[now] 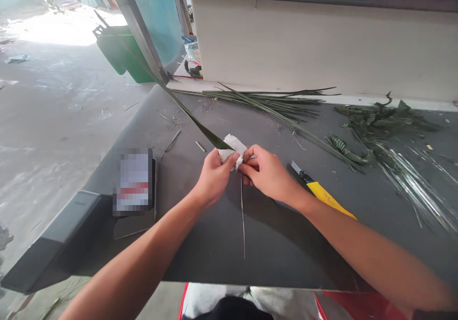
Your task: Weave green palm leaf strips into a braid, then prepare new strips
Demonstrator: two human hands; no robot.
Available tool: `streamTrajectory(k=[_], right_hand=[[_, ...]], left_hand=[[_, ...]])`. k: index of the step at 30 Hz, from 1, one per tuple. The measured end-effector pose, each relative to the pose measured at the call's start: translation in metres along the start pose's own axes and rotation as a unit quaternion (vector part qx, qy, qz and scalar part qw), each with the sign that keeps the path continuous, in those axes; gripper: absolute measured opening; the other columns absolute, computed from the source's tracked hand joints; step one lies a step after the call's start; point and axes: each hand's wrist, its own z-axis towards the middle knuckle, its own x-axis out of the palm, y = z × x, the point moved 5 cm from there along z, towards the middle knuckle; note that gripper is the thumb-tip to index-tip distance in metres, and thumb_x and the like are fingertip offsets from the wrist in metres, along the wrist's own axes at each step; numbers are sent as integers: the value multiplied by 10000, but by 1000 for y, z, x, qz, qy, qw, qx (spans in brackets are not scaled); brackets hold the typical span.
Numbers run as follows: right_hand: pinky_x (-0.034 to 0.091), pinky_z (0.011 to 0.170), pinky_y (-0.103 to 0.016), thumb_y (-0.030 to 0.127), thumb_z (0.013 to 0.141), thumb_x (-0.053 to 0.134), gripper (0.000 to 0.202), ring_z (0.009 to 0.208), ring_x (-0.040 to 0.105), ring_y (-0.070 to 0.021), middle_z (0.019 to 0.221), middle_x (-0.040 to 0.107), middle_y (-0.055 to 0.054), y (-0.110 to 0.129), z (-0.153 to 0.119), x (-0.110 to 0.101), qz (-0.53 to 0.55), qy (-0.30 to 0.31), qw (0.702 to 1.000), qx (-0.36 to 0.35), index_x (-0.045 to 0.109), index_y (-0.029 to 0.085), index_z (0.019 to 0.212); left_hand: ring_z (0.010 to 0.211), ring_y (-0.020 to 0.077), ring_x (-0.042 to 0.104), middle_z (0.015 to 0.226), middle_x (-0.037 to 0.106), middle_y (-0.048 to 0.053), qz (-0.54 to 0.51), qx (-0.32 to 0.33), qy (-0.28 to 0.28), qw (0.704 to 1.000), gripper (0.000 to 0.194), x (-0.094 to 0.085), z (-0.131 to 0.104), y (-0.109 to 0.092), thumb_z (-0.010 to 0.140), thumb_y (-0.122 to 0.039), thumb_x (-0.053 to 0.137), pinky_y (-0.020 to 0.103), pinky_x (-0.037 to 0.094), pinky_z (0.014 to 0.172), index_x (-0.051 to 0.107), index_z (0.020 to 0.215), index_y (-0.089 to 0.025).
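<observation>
My left hand (214, 176) is closed, its thumb pressing on a crumpled white tissue (233, 142). A long, narrow green leaf (202, 127) runs from the tissue up toward the far left. Close against it, my right hand (268, 171) pinches the tissue's right edge, the fingers curled. Below the fingers a thin wire (244, 224) hangs toward the front of the table; its upper end is hidden by my hands. A yellow-handled utility knife (327, 198) lies to the right of my right hand, with its blade out.
Long green leaves (265, 105) lie along the back of the dark table (211, 243). Curled dark leaves (386, 119) and a bundle of shiny wires (422, 186) are at right. A phone-like device (134, 181), its screen blurred, sits at left. A green bin (121, 53) stands on the floor.
</observation>
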Motion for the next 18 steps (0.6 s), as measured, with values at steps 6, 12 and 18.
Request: streamTrajectory(k=[6,12,18], right_hand=[[438,528,-281,256,883,625,223,511,638,-159,575,659,62,1,-5,7,1,-31,999,-25,402,258,893],[406,497,-256,319,888,633,273,486,584,-144,585,660,71,-9,-15,5,25,1,999,21,377,266,966],[405,500,-247,347,898,621,273,524,579,-140,634,679,52,-17,-32,1,29,27,998,56,370,264,966]], left_hand=[[591,128,595,804,699,24,-12,0,-54,998,260,-5,-2,5,744,-331,810,277,491,528,636,844,-166],[713,169,673,757,710,42,-26,13,-77,997,259,-11,2,-5,698,-331,826,297,529,670,681,807,-147],[761,182,698,738,717,41,-38,9,-94,995,258,-20,6,-10,672,-326,858,312,533,744,707,790,-153]])
